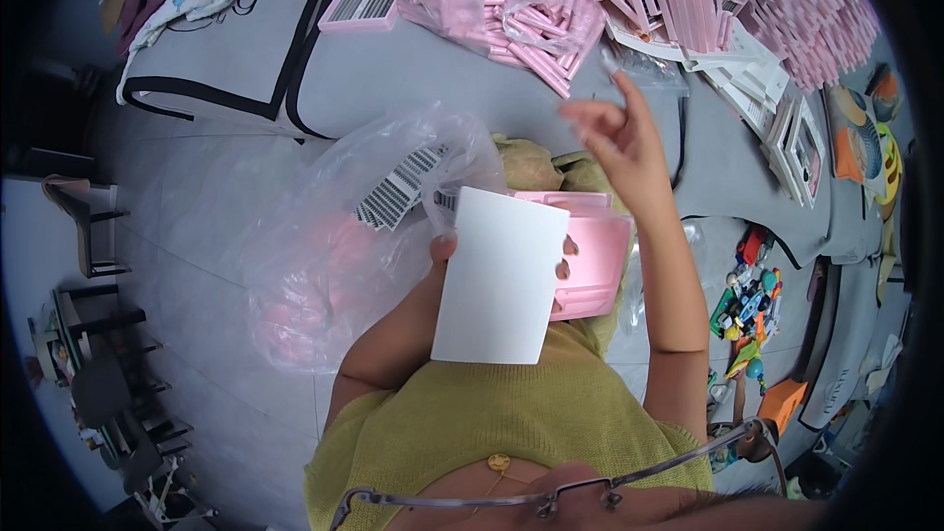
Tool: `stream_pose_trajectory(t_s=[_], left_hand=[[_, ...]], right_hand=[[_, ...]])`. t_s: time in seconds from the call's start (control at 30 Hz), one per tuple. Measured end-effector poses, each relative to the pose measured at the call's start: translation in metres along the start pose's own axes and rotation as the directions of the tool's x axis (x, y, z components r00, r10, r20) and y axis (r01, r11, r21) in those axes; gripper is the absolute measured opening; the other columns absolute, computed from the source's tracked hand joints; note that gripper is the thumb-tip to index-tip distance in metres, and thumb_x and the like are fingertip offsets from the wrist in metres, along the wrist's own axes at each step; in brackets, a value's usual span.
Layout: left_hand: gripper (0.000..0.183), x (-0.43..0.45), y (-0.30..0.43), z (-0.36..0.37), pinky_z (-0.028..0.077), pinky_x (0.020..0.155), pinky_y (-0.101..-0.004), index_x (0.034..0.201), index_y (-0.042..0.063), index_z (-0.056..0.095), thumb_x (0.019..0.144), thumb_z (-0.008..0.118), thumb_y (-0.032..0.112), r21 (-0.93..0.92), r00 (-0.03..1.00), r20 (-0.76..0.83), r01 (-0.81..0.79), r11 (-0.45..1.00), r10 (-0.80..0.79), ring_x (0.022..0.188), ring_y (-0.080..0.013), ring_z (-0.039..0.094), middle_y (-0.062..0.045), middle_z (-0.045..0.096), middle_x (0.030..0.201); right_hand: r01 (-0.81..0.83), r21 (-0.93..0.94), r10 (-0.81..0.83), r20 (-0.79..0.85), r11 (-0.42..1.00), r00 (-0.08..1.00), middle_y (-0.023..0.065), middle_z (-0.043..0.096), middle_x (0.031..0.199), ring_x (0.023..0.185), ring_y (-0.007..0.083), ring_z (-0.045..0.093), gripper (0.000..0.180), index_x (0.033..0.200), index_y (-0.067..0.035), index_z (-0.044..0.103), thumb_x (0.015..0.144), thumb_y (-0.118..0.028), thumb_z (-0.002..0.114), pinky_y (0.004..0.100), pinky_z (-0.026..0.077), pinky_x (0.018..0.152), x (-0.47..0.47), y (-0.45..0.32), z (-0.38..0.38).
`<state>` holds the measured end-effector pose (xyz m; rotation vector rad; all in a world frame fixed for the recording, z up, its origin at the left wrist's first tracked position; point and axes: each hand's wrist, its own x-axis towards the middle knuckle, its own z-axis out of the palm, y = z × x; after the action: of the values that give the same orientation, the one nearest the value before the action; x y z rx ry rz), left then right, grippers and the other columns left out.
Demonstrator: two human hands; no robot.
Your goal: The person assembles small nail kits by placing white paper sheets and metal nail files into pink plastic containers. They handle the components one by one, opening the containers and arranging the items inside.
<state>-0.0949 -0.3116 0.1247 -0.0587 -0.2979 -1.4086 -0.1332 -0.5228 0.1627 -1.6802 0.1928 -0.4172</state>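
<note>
In my left hand (442,249) is a blank white card or flat box (501,276), gripped with the thumb on its left edge and fingertips showing past its right edge. Behind it, over my lap, sits a pink plastic tray (596,254), partly covered. My right hand (619,144) is raised over the grey sofa edge, holding nothing, its fingers apart and slightly blurred. Beyond its fingertips lie a bag of pink tubes (549,22) and a heap of pink false-lash cases (686,0). Lash strip sheets (402,188) rest on a clear plastic bag (317,265) at my left.
One pink lash case (361,7) lies on the grey sofa (413,74). White printed cartons (796,151) and stacked pink pieces (818,15) are at right. Toys (752,302) cover floor near another person (748,446). Chairs (103,391) stand far left.
</note>
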Motion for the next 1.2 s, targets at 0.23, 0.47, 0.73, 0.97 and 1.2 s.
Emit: stream_pose_trajectory(t_s=[0.23,0.47,0.73,0.97,1.2], left_hand=[[0.09,0.001,-0.001,0.021,0.047,0.086,-0.0444,0.128,-0.001,0.037,0.06,0.071,0.047,0.196,0.938,-0.136,0.34,0.92,-0.317,0.107,-0.0294,0.052,-0.021,0.048,0.119],[0.083,0.005,-0.007,0.026,0.05,0.081,-0.0348,0.123,0.002,0.043,0.058,0.073,0.043,0.271,0.915,-0.231,0.386,0.882,-0.329,0.1,-0.0253,0.058,-0.017,0.057,0.109],[0.09,0.015,-0.01,0.032,0.053,0.077,-0.0366,0.126,0.003,0.037,0.055,0.077,0.04,0.234,0.939,-0.147,0.339,0.911,-0.312,0.097,-0.025,0.057,-0.015,0.051,0.108],[0.093,0.019,-0.005,0.045,0.055,0.078,-0.0365,0.128,0.004,0.035,0.053,0.079,0.038,0.194,0.919,-0.134,0.392,0.899,-0.371,0.1,-0.0229,0.055,-0.015,0.046,0.113],[0.097,0.016,-0.008,0.045,0.053,0.08,-0.0376,0.13,0.003,0.032,0.053,0.079,0.037,0.148,0.915,-0.131,0.398,0.905,-0.381,0.102,-0.0234,0.055,-0.015,0.046,0.114]], right_hand=[[-0.495,0.413,0.219,0.556,0.765,0.802,0.0178,0.059,0.109,0.105,0.0192,0.056,0.074,0.141,-0.004,0.017,0.078,0.01,0.053,0.0299,0.041,0.092,-0.036,-0.052,0.019],[-0.571,0.326,0.285,0.621,0.754,0.73,0.0184,0.061,0.108,0.098,0.0176,0.06,0.071,0.141,-0.003,0.018,0.079,0.013,0.048,0.0271,0.045,0.084,-0.039,-0.065,0.013],[-0.624,0.336,0.246,0.71,0.706,0.66,0.0214,0.061,0.109,0.097,0.0174,0.061,0.07,0.142,-0.003,0.016,0.082,0.011,0.048,0.0268,0.045,0.084,-0.035,-0.076,0.011],[-0.601,0.369,0.254,0.661,0.709,0.706,0.0207,0.062,0.108,0.099,0.0177,0.06,0.064,0.14,-0.001,0.023,0.082,0.011,0.048,0.0266,0.045,0.085,-0.045,-0.075,0.014],[-0.573,0.275,0.325,0.604,0.772,0.728,0.0164,0.063,0.107,0.096,0.0149,0.061,0.06,0.137,-0.002,0.03,0.082,0.015,0.047,0.0243,0.047,0.083,-0.054,-0.077,0.015]])
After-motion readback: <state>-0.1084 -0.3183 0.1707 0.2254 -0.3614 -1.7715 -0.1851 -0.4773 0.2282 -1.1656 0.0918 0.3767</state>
